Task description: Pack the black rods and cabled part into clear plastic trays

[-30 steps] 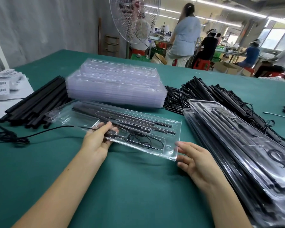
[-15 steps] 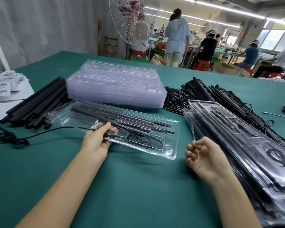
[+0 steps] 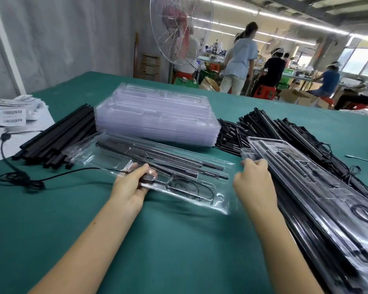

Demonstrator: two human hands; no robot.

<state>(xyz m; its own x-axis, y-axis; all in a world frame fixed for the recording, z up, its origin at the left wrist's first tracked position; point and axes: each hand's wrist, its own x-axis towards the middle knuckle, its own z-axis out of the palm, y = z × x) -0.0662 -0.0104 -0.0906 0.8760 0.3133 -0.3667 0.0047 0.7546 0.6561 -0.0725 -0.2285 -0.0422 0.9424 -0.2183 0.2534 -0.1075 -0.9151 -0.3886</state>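
I am sitting at a green table [image 3: 179, 247], looking down at my two bare hands. My left hand [image 3: 134, 184] is pinching the near edge of a clear tray [image 3: 223, 205], thumb on top and fingers underneath. The tray is lying flat in front of me, with black rods [image 3: 179, 159] sitting lengthwise in its slots and a cabled part [image 3: 185, 188] coiled in its near pocket. My right hand [image 3: 253, 180] is reaching, fingers curled, to the near corner of a stack of packed trays [image 3: 319, 187] on my right; motion blur is keeping me from telling whether it is gripping that corner. A stack of empty trays [image 3: 157, 115] is standing just behind the clear tray, and loose rods [image 3: 57, 136] are lying piled to its left.
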